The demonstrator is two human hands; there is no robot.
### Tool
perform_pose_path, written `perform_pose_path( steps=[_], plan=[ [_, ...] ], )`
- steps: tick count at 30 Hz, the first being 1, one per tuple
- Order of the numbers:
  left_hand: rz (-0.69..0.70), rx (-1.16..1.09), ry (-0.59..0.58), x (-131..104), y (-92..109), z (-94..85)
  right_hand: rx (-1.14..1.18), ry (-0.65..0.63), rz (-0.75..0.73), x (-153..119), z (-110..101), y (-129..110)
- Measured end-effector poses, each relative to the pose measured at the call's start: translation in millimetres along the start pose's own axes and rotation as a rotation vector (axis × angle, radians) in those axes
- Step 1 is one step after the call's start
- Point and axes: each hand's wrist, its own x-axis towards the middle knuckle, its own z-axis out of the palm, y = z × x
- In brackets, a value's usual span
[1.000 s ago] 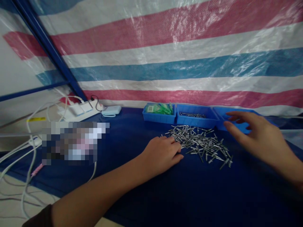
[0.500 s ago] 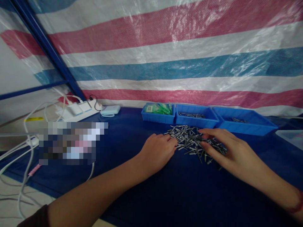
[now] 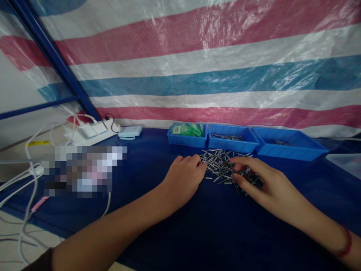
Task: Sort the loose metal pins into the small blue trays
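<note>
A loose pile of blind rivets (image 3: pixel 217 162), thin and silvery, lies on the dark blue tabletop. At its left edge rests my left hand (image 3: pixel 184 178), its fingers curled inward; the fingertips are out of sight, and so is anything they may hold. My right hand (image 3: pixel 261 178) reaches over the pile's right side with thumb and index finger apart. Nothing shows between those two fingertips. Behind the pile, a middle blue bin (image 3: pixel 234 145) and a right blue bin (image 3: pixel 290 150) each contain similar rivets, fewer in the right one.
A left blue bin (image 3: pixel 187 141) holds a green plastic packet (image 3: pixel 191 130). Farther left are a pale blue power bank-like block (image 3: pixel 130 132), a white power strip (image 3: pixel 93 131) with cables, and a blurred-out patch. A striped plastic sheet (image 3: pixel 197 82) hangs behind the table.
My right hand has shifted a little left over the pile, thumb and index finger still apart. My left hand has moved slightly left, and a stray rivet now shows beside it.
</note>
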Motion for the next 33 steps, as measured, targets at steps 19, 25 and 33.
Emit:
perform_pose_path(
  steps=[19,25,33],
  plan=[
    [0.044,-0.829,0.126,-2,22,4.7,0.418,0.051,0.119,4,2,-24],
    [0.063,-0.834,0.093,-1,23,4.3,0.454,0.056,0.149,1,1,-28],
    [0.045,-0.889,0.089,1,24,3.0,0.484,0.095,0.140,1,2,-30]
  ],
)
